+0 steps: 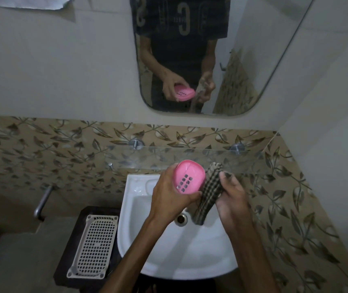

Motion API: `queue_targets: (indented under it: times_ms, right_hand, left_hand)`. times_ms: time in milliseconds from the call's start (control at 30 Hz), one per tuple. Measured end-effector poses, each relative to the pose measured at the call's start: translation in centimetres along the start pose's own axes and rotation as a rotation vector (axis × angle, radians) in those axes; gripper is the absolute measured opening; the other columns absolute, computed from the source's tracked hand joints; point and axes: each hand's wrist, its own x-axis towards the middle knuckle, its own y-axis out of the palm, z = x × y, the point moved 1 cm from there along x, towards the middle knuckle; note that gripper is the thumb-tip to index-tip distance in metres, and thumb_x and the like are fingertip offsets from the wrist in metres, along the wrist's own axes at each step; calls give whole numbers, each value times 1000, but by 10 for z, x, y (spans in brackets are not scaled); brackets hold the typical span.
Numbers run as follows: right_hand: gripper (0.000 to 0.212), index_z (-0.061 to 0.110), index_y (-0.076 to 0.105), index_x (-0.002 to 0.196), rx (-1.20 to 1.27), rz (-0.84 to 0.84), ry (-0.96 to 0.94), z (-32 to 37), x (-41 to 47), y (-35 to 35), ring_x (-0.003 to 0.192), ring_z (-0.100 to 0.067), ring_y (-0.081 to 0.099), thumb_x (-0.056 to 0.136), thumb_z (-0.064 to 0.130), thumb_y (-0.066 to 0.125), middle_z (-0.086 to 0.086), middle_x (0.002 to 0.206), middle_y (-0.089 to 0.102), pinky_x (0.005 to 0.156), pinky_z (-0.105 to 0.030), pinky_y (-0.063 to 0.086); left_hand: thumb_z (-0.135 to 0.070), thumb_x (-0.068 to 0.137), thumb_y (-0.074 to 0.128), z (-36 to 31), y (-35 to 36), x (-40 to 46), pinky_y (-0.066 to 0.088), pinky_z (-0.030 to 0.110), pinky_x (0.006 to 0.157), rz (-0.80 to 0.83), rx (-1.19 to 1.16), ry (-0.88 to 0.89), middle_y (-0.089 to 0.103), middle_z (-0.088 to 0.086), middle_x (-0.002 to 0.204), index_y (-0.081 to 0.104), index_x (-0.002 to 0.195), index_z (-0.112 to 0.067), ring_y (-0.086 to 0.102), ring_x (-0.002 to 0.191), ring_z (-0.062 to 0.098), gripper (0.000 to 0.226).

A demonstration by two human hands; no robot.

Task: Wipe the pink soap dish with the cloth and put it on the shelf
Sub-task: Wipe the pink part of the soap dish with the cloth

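Observation:
My left hand (pixel 169 195) grips the pink soap dish (pixel 189 176) above the white sink (pixel 181 256), the dish tilted so its slotted inside faces me. My right hand (pixel 231 197) holds a checked brown cloth (pixel 208 193) that hangs down and touches the dish's right edge. Just behind and above both hands, a glass shelf (pixel 190 157) on two metal brackets runs along the leaf-patterned tiles.
A mirror (pixel 242 60) on the wall reflects the person with dish and cloth. Left of the sink, a white perforated tray (pixel 94 248) lies on a dark stand. A metal tap handle (pixel 42 201) sticks out of the left wall. The right wall stands close.

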Motion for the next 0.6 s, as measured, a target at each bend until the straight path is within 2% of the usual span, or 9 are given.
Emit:
queue_targets:
  times_ms: [33,100,133,200,300,367,433,533,600]
  right_hand:
    - [26,3,65,105,-36,-5,8,-4,-1,3,89,-28,68,85,20,66,-16,96,70,78,-42,58]
    - [15,11,68,92,-109,-14,22,-10,-2,6,77,-26,59,83,22,72,-18,88,62,70,-37,51]
    - [14,14,69,90,-155,-22,24,-10,-2,7,75,-24,55,83,25,74,-17,87,60,67,-33,47]
    - [14,15,72,91,-207,-47,-3,-8,1,5,72,-24,60,84,27,76,-12,83,66,60,-30,51]
    - [13,10,72,96,-150,-92,-41,-5,3,6,88,-23,70,88,19,74,-8,91,75,68,-32,62]
    - [21,9,73,101,-82,-88,-19,-6,2,13,92,-25,74,86,22,75,-12,98,77,77,-36,65]
    - [24,11,76,104,-61,-63,-9,-9,-3,24,92,-24,75,84,25,76,-13,102,78,80,-38,64]
    - [17,17,79,97,-92,-33,-35,-17,-9,36,90,-23,76,84,27,77,-13,100,79,75,-32,64]
    - [13,21,79,96,-182,-34,-75,-19,-11,38,90,-25,78,86,30,77,-11,99,80,73,-32,64]
  left_hand:
    - [-55,49,85,-4,1,-1,54,24,85,24,-22,5,57,-25,117,47,133,-47,57,104,-7,93]
    - [-53,49,85,-12,1,-3,52,21,86,51,-56,19,56,-27,118,46,135,-48,54,109,-11,95]
    - [-52,49,84,-15,0,-3,51,17,85,70,-81,17,54,-29,119,44,137,-48,53,111,-13,97]
    - [-44,51,86,-19,-4,-2,53,15,84,136,-183,-1,52,-29,126,42,137,-50,53,114,-12,97]
    - [-26,60,91,-18,-11,-1,60,31,93,226,-441,21,60,-9,139,50,145,-37,60,126,8,95]
    - [-23,61,88,-20,-13,-3,60,41,95,213,-634,32,63,1,141,53,146,-31,63,127,20,92]
    - [-18,60,84,-26,-7,-5,61,44,92,212,-902,-46,66,13,137,53,147,-26,67,121,29,93]
    - [-15,56,88,-32,-3,-6,62,41,87,238,-1385,-213,69,25,126,56,146,-12,72,106,34,95]
    - [-18,61,85,-34,-10,-3,63,41,82,212,-1497,-245,71,25,116,64,136,-6,72,98,33,79]
